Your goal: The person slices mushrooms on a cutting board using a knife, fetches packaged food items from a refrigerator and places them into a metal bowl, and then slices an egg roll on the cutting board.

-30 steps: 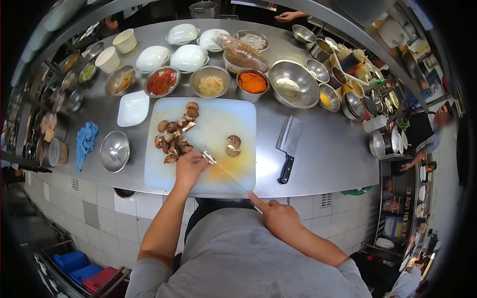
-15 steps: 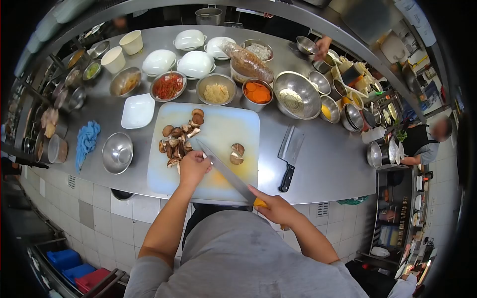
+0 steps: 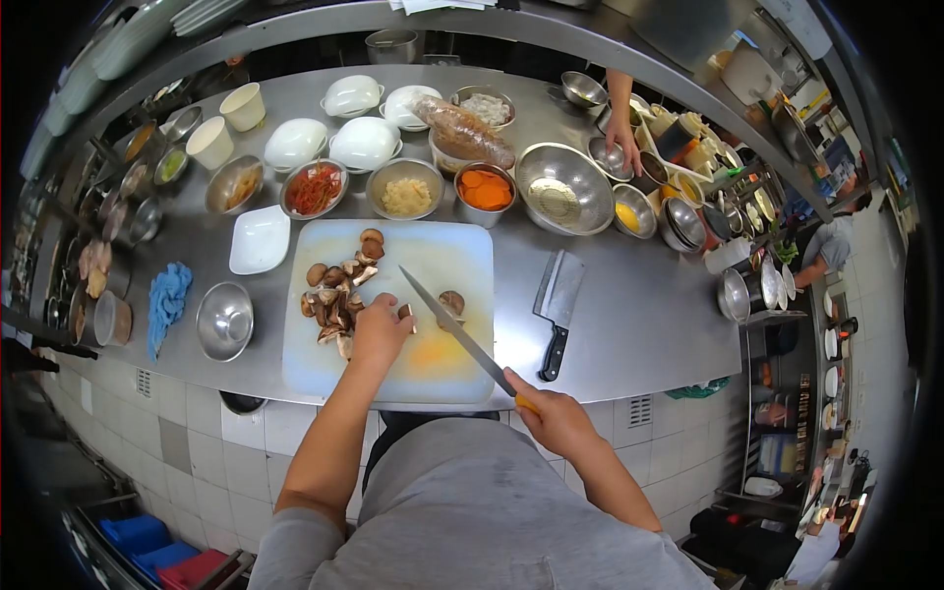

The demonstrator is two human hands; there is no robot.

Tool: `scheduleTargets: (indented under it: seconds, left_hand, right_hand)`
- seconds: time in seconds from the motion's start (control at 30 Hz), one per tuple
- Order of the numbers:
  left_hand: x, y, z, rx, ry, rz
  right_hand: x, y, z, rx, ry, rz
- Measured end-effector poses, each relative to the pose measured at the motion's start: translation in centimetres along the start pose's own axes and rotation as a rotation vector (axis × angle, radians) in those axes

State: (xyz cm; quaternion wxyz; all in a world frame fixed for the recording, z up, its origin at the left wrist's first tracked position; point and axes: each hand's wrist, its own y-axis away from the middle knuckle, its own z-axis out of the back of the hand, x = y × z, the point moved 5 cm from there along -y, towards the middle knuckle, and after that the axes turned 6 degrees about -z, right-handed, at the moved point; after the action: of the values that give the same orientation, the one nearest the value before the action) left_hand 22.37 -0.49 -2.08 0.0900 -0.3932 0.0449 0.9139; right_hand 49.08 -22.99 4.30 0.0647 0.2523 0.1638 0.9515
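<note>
My right hand is closed round the yellow handle of a long knife, whose blade points up and left over the white cutting board. With its fingers together, my left hand holds a small mushroom piece left of the blade. Cut brown mushrooms lie heaped on the board's left side, beside and beyond my left hand. Partly behind the blade, more mushroom rests on the right part of the board. A cleaver lies on the steel table to the board's right.
Beyond the board stand bowls of red strips, chopped garlic-like bits and orange slices. An empty steel bowl and blue cloth lie left. Another person's hand reaches over a small bowl at the back right.
The knife has swung away from my left hand toward the mushroom on the right. The other person's hand has come down to the small bowl. The whole view has shifted slightly.
</note>
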Motion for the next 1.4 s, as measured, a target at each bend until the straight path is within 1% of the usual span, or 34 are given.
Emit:
scheduleTargets:
  seconds: [0.07,0.1,0.17,0.23,0.27,0.33,0.37,0.43,0.63,0.73,0.8,0.83,0.9,0.93,1.03,1.07,1.1,1.13,1.2,1.33,1.4]
  left_hand:
    - [0.3,-0.2,-0.8,0.002,-0.009,0.002]
    - [1.8,-0.4,-1.7,0.003,0.04,0.026]
    - [2.4,-0.3,-2.2,0.008,0.087,0.051]
    - [2.2,0.0,-1.6,0.046,0.199,0.152]
    - [2.3,0.0,-1.6,0.041,0.197,0.155]
    - [3.0,0.2,-2.1,0.028,0.535,0.22]
    - [3.3,0.2,-2.2,0.023,0.534,0.223]
    - [3.5,0.1,-2.5,0.018,0.649,0.263]
    - [4.2,0.6,-2.8,0.043,0.69,0.364]
    - [4.7,0.9,-2.7,0.08,0.681,0.371]
    - [5.0,1.1,-2.7,0.069,0.693,0.36]
    - [5.0,1.2,-2.7,0.058,0.706,0.345]
    - [5.2,1.2,-2.9,0.063,0.709,0.344]
    - [5.3,1.1,-2.9,0.067,0.71,0.34]
    - [5.5,0.9,-3.2,0.088,0.728,0.293]
    - [5.3,0.7,-3.3,0.09,0.733,0.291]
    - [5.2,0.5,-3.3,0.074,0.73,0.296]
    - [5.2,0.5,-3.2,0.056,0.725,0.303]
    - [5.0,0.8,-3.1,0.029,0.695,0.3]
    - [3.9,0.5,-2.6,0.007,0.564,0.291]
    - [4.1,0.3,-2.8,0.023,0.561,0.282]
  right_hand:
    - [0.5,0.3,0.2,0.022,-0.009,0.002]
    - [0.6,0.6,0.0,0.05,-0.018,0.006]
    - [0.3,0.9,-0.4,0.066,-0.029,0.024]
    - [0.3,0.8,-0.9,0.087,-0.037,0.055]
    - [0.3,0.9,-1.0,0.093,-0.028,0.054]
    - [0.5,0.9,-0.9,0.103,-0.017,0.06]
    - [0.6,1.1,-0.6,0.127,0.004,0.037]
    - [1.2,1.7,0.2,0.152,0.027,0.017]
    - [2.7,2.7,0.7,0.182,0.028,0.032]
    - [3.6,2.5,0.8,0.18,0.043,0.062]
    - [4.6,2.7,1.2,0.222,0.232,-0.019]
    - [5.3,2.8,1.6,0.226,0.232,-0.02]
    - [6.3,3.1,2.0,0.25,0.37,-0.036]
    - [6.2,2.9,1.8,0.254,0.371,-0.035]
    - [4.7,1.6,-0.5,0.214,0.348,-0.003]
    - [3.4,0.5,-2.2,0.246,0.341,-0.018]
    - [3.5,-0.2,-2.5,0.278,0.336,-0.029]
    - [3.5,-0.5,-2.2,0.277,0.342,-0.025]
    - [3.6,-0.5,-1.8,0.439,0.242,-0.146]
    - [4.4,1.5,1.3,0.414,0.135,-0.145]
    - [4.6,2.2,3.7,0.473,0.036,-0.159]
